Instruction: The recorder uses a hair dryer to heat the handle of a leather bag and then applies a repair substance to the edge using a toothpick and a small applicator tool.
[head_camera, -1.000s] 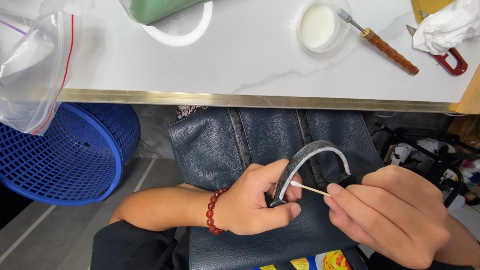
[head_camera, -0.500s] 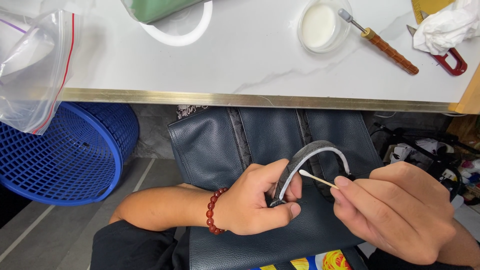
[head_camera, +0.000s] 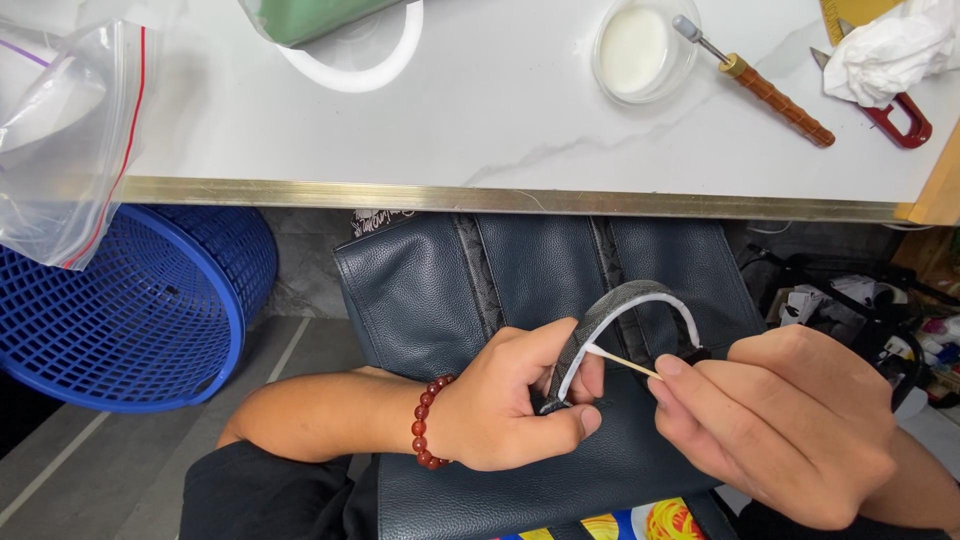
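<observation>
One dark blue bag (head_camera: 520, 290) lies on the lap. The left hand (head_camera: 510, 410) fingers pinch its one curved handle (head_camera: 625, 310); the right hand (head_camera: 790, 430) fingers grip one thin stick (head_camera: 622, 362) touching the handle's white edge. One clear plastic bag (head_camera: 60, 130), red-striped, hangs off the white surface (head_camera: 500, 120) at upper left.

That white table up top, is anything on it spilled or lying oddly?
Nothing looks spilled. On the white table, the small dish of white liquid sits level, with a wooden-handled tool lying beside it. One oddity: a clear plastic bag hangs over the left edge, above the blue basket.
</observation>
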